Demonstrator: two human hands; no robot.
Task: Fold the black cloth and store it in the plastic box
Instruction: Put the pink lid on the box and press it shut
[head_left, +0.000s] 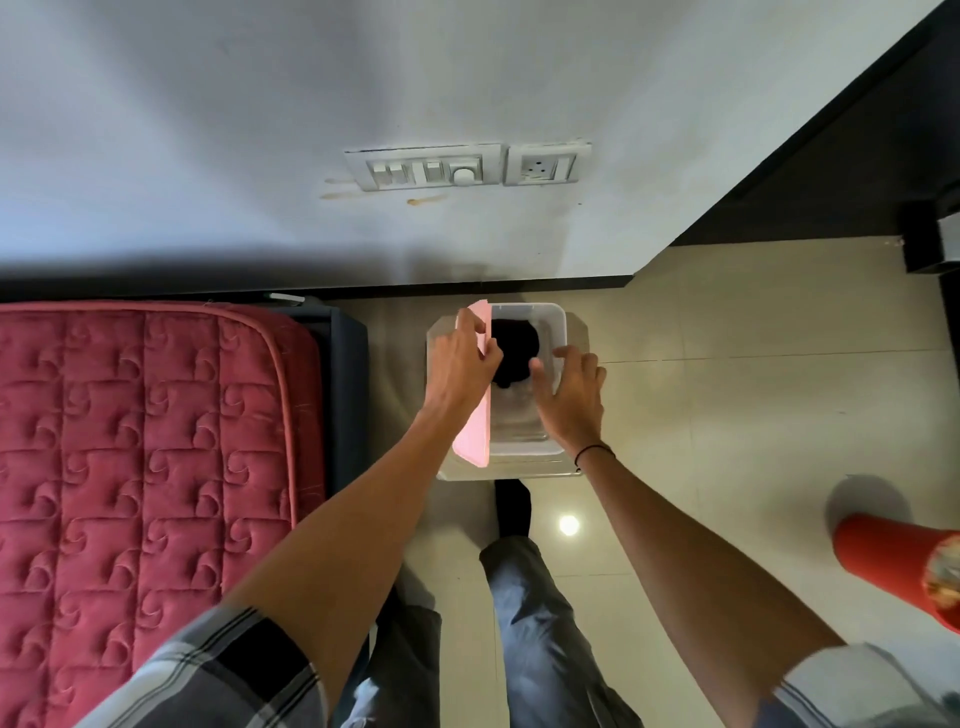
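A clear plastic box (555, 326) stands on the floor by the wall. The black cloth (513, 347) lies bundled inside it, toward the far end. A pink lid (475, 434) is tilted on edge along the box's left rim. My left hand (460, 364) grips the lid near its far end. My right hand (569, 397) hovers over the box's right rim with fingers spread and nothing in it.
A bed with a red quilted mattress (145, 441) fills the left side. A wall with a switch panel (465, 167) is just behind the box. My legs (535, 623) stand on the tiled floor below the box. A red object (904, 561) sits at the right edge.
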